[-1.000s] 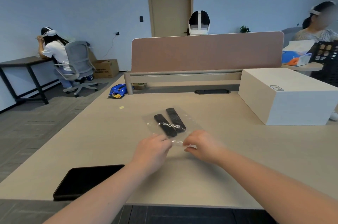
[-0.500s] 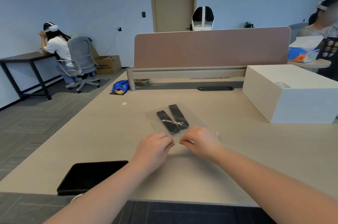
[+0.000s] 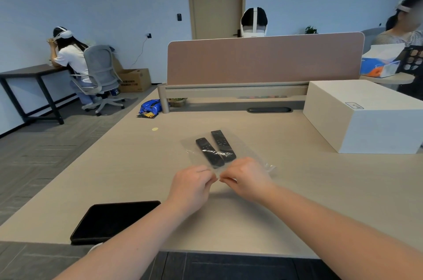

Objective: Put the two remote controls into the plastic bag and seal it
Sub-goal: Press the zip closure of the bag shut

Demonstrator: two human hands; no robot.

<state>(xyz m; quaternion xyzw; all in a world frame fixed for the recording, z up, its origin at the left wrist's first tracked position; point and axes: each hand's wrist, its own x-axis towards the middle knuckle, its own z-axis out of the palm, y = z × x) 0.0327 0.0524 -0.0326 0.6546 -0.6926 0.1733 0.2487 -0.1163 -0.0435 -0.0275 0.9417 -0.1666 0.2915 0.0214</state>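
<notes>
While both hands worked at the near edge of the bag, this was how the desk stood:

Left hand (image 3: pixel 192 184): fingers curled tight, pinching the near edge of the clear plastic bag (image 3: pixel 229 156) between thumb and fingertips.

Right hand (image 3: pixel 248 178): pinched down on that same edge, its fingertips almost touching the left hand's.

Plastic bag: lay flat on the pale desk (image 3: pixel 297 188), stretching away from the hands, with a loose corner sticking out to the right of the right hand.

Left remote (image 3: pixel 209 152): black and slim, inside the bag, its near end just beyond the left fingertips.

Right remote (image 3: pixel 223 146): also inside, just beside the first and roughly parallel, reaching a little farther back.

Seal: hidden under the fingers, so I could not tell whether it was closed.

Black tablet (image 3: pixel 114 221): flat at the near left edge of the desk, well apart from the bag.

White box (image 3: pixel 366 119): far right, clear of the bag.
</notes>
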